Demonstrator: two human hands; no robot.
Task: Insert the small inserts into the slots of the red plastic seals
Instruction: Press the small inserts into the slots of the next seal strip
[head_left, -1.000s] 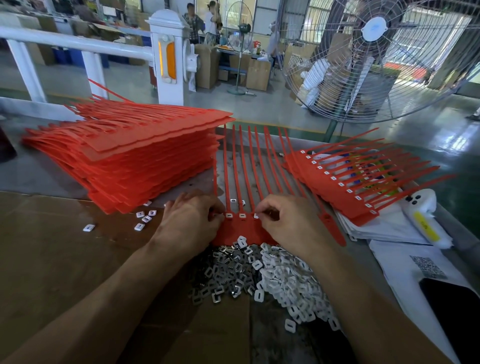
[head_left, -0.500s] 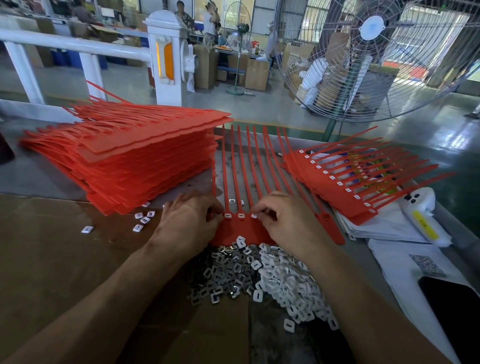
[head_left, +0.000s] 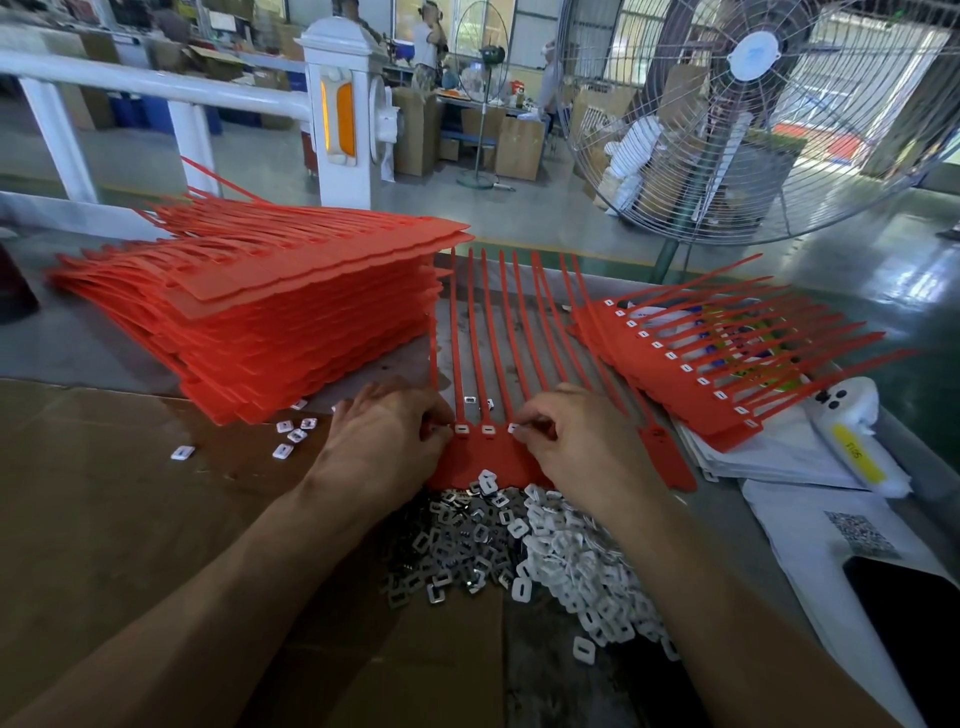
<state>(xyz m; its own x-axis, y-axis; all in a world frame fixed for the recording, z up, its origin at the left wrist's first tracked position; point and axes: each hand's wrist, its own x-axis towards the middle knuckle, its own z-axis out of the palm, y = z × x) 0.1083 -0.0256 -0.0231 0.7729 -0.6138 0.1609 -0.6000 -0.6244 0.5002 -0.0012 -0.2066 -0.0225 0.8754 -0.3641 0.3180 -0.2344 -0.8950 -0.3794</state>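
A red sheet of joined plastic seals (head_left: 483, 457) lies flat in front of me, its long tails pointing away. Two white inserts (head_left: 462, 429) sit in its slots between my hands. My left hand (head_left: 387, 441) rests on the sheet's left end, fingertips curled at the leftmost slot. My right hand (head_left: 576, 441) pinches a small white insert (head_left: 514, 428) at a slot further right. A heap of metal and white inserts (head_left: 519, 545) lies just below the sheet.
A tall stack of red seal sheets (head_left: 270, 312) stands at the left. Another sheet with inserts fitted (head_left: 691, 364) lies at the right on white papers (head_left: 753, 457). A few loose inserts (head_left: 291, 434) lie on the cardboard (head_left: 104, 493). A dark phone (head_left: 914, 623) lies at the right edge.
Both hands stay at the sheet's slot row with only slight finger movement. The right fingertips have shifted a little at the slot.
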